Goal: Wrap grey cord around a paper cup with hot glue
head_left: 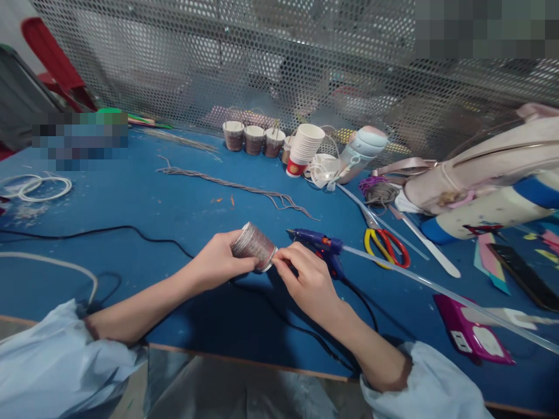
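My left hand (225,259) is wrapped round a paper cup (257,247) that is wound with grey-brown cord. The cup lies tilted on its side in the air above the table. At its right end, the fingertips of my right hand (303,270) are pinched together against the rim; what they pinch is too small to make out. Just beyond my right hand rests a blue glue gun (317,238) with a long clear glue stick (393,267) in its back. Farther off lies a bundle of grey cord (236,185).
Several cord-wrapped cups (254,141) and a stack of paper cups (305,145) line the mesh panel (262,64). Scissors (386,247), a white knife-shaped tool (432,244), a magenta device (474,331) and a phone (524,273) lie right. A black cable (131,230) crosses the blue table (144,203).
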Available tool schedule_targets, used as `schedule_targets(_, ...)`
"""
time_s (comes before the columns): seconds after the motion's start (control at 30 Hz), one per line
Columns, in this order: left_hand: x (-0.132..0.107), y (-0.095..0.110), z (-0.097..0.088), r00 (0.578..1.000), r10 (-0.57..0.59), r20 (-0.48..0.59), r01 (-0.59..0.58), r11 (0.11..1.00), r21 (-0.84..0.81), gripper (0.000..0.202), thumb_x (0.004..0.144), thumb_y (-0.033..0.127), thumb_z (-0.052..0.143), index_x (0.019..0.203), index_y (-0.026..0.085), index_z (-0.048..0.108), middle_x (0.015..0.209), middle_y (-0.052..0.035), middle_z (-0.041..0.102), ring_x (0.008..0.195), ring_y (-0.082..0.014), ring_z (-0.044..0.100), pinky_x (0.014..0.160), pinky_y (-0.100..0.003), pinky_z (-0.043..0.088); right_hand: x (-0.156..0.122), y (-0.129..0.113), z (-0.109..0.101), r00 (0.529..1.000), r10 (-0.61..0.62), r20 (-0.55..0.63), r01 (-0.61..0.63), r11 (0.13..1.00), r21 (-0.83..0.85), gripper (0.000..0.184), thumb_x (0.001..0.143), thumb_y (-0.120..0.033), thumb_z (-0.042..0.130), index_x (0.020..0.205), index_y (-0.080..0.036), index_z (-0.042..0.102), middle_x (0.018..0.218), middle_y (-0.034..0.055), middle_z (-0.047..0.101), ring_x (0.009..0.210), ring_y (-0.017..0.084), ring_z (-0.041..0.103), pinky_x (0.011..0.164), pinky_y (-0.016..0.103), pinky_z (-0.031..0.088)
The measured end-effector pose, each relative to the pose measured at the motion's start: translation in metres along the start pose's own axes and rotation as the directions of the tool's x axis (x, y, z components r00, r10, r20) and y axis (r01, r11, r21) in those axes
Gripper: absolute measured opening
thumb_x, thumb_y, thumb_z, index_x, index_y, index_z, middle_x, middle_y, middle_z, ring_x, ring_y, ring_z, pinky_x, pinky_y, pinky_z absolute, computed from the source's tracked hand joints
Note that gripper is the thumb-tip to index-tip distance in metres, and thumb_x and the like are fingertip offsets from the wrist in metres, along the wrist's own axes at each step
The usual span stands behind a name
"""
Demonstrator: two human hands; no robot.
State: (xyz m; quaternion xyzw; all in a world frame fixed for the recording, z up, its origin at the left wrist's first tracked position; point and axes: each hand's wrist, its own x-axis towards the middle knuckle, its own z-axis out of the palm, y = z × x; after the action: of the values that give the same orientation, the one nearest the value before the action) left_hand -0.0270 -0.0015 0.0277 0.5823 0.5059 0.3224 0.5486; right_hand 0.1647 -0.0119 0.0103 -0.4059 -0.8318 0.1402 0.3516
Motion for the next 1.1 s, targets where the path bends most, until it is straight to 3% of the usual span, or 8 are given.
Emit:
schedule_targets(0.2, 0.0000, 0.0008, -0.0005, 1.000, -0.005, 0.017, 0.005, 1.000, -0.004, 0.021, 0.067, 0.015, 0.064, 0.087, 0.015, 0.071, 0.077, -0.0017, 0.074, 0.068, -0.0145, 0.064, 0.063, -0.023, 0.048, -0.0004, -0.0002, 0.0002, 0.999, -0.043, -0.018, 0.043, 0.999, -0.022, 0.017, 0.094, -0.017, 0.047, 0.083, -0.018, 0.060, 0.073, 0.0052, 0.059, 0.067, 0.017, 0.055, 0.064, 0.030, 0.044)
schedule_targets(0.5, -0.0012, 0.0027, -0.0018, 1.000, -0.014, -0.003, 0.014, 1.000, -0.005, 0.021, 0.065, 0.013, 0.064, 0.085, 0.015, 0.070, 0.075, -0.0001, 0.073, 0.066, -0.0141, 0.064, 0.063, -0.023, 0.049, -0.0007, -0.0020, -0.0046, 1.000, -0.004, -0.003, 0.004, 1.000, -0.020, 0.018, 0.095, -0.019, 0.047, 0.082, -0.018, 0.059, 0.074, 0.0043, 0.059, 0.067, 0.016, 0.054, 0.064, 0.030, 0.043)
schedule_targets(0.8, -0.0005, 0.0031, 0.0008, 0.999, -0.029, -0.028, 0.031, 0.998, 0.051, 0.021, 0.067, 0.017, 0.062, 0.087, 0.015, 0.068, 0.077, 0.0009, 0.070, 0.068, -0.0135, 0.062, 0.061, -0.021, 0.046, -0.0024, -0.0088, -0.0045, 0.991, -0.130, -0.006, 0.130, 0.990, -0.054, 0.016, 0.094, -0.016, 0.048, 0.080, -0.017, 0.056, 0.072, 0.0039, 0.060, 0.064, 0.015, 0.053, 0.060, 0.028, 0.042)
schedule_targets(1.1, -0.0029, 0.0043, 0.0003, 0.998, -0.058, 0.034, 0.058, 0.998, -0.006, 0.022, 0.067, 0.015, 0.062, 0.088, 0.013, 0.068, 0.076, -0.0020, 0.071, 0.067, -0.0135, 0.061, 0.063, -0.023, 0.045, -0.0013, -0.0041, -0.0055, 0.999, -0.047, -0.020, 0.047, 0.999, -0.015, 0.015, 0.095, -0.018, 0.048, 0.082, -0.018, 0.057, 0.074, 0.0033, 0.059, 0.067, 0.015, 0.053, 0.064, 0.029, 0.042)
